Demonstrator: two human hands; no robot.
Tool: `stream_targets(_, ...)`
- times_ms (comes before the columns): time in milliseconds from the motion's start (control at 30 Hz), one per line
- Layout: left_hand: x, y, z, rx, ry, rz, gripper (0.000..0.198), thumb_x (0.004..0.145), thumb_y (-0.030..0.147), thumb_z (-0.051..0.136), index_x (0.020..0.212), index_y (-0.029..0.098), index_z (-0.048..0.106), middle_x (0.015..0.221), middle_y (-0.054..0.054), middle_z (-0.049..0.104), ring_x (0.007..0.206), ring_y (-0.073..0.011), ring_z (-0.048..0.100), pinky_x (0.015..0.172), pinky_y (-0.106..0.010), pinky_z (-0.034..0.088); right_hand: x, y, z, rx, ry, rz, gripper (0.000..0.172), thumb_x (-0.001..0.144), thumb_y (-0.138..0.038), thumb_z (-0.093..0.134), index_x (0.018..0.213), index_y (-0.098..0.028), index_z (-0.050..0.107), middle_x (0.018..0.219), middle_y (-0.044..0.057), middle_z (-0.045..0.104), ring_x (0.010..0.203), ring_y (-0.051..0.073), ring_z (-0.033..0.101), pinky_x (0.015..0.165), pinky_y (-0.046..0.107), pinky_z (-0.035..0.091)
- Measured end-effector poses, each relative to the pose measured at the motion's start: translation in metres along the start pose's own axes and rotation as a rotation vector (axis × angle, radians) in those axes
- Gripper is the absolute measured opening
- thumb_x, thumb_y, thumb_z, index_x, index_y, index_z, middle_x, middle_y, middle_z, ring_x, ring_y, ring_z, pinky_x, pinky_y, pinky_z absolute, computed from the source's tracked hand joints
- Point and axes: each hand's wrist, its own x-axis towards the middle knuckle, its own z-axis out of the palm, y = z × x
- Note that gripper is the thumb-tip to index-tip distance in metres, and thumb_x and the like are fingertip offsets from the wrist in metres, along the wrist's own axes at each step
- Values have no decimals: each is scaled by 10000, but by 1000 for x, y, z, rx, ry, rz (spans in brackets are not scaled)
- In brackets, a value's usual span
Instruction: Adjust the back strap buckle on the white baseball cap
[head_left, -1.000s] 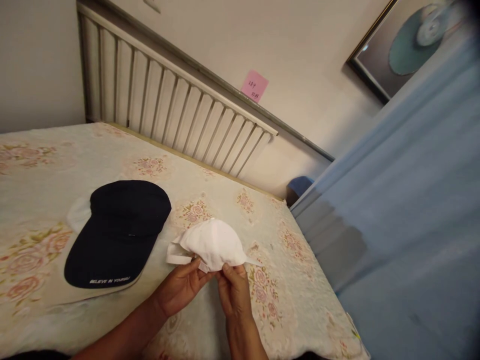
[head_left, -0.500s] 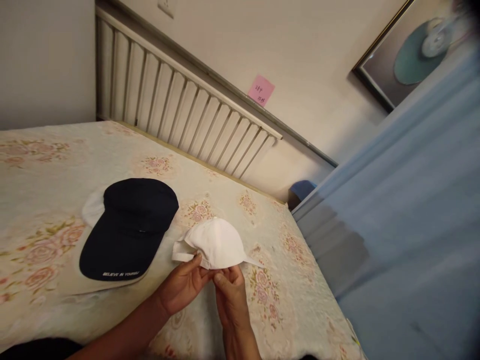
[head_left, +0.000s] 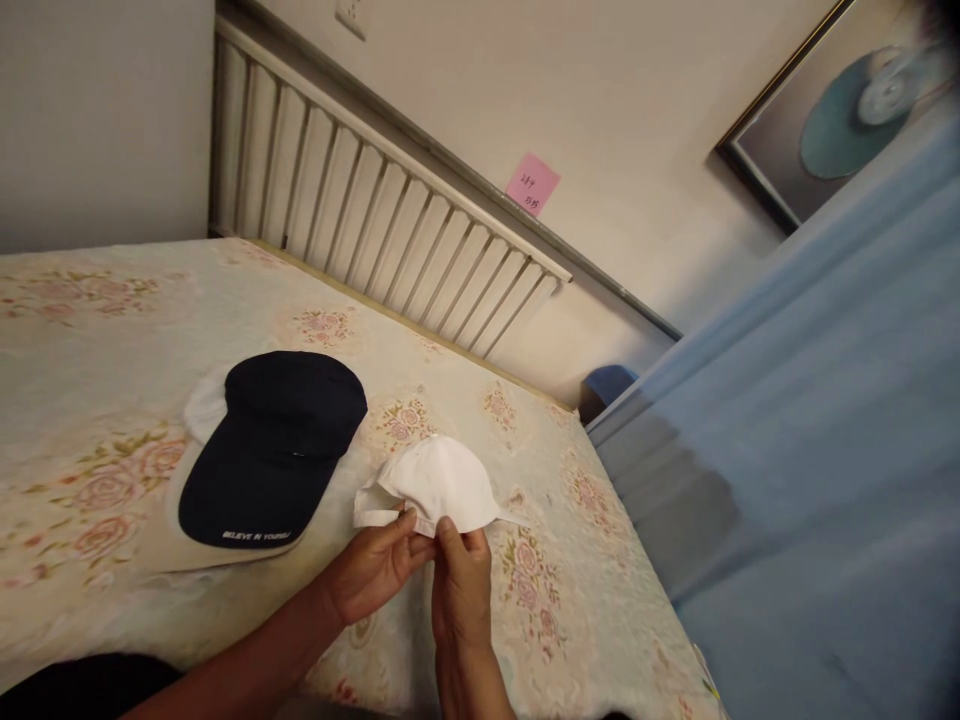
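A white cap (head_left: 450,482) is held just above the bed, its brim pointing right and its back strap opening on the left. My left hand (head_left: 379,570) pinches the strap side of the lower edge with thumb and fingers. Close beside it, my right hand (head_left: 463,570) grips the same edge, its thumb on the cloth and its fingers beneath. To the left, a dark navy cap (head_left: 292,430) with white lettering on its brim lies over a pale cap (head_left: 202,405), which is mostly hidden.
The flowered bedspread (head_left: 405,420) lies under everything. Behind it are a white radiator (head_left: 375,200) and a wall with a pink note (head_left: 533,184). A blue curtain (head_left: 810,400) hangs at right, near a blue object (head_left: 609,385) at the far corner.
My right thumb has moved up from below the white cap's edge onto its cloth. The whole view has shifted slightly, so the caps appear a little further right.
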Motion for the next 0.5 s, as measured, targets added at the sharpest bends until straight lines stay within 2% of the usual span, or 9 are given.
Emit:
stream_targets(200, 1, 3, 2, -38, 28, 22, 137, 887, 146, 521, 913, 177, 651, 959, -39, 713, 926, -185, 663, 930, -378, 462, 2, -7, 0, 65, 34, 6, 418, 790, -219, 639, 1198, -154, 581, 1140, 77, 685, 1056, 209, 630, 986, 382, 439)
stream_targets(333, 3, 8, 0, -56, 40, 50, 153, 898, 157, 504, 958, 188, 642, 1000, -32, 703, 933, -171, 658, 925, -361, 469, 5, -15, -2, 102, 92, 6, 414, 782, -210, 643, 1190, -173, 588, 1164, 69, 675, 1046, 196, 633, 955, 357, 465)
stream_targets(433, 3, 11, -1, -41, 15, 61, 169, 910, 175, 483, 981, 177, 636, 964, -41, 707, 921, -170, 662, 905, -343, 482, 6, -20, -4, 141, 109, 7, 439, 774, -204, 650, 1206, -186, 574, 1181, 69, 666, 1054, 191, 629, 929, 344, 485)
stream_targets(500, 3, 12, -1, -47, 1, 49, 203, 922, 193, 461, 1048, 168, 619, 1010, -65, 701, 965, -179, 654, 909, -340, 483, 7, -22, -5, 164, 120, 6, 460, 765, -198, 658, 1215, -188, 565, 1187, 72, 662, 1050, 186, 631, 916, 334, 496)
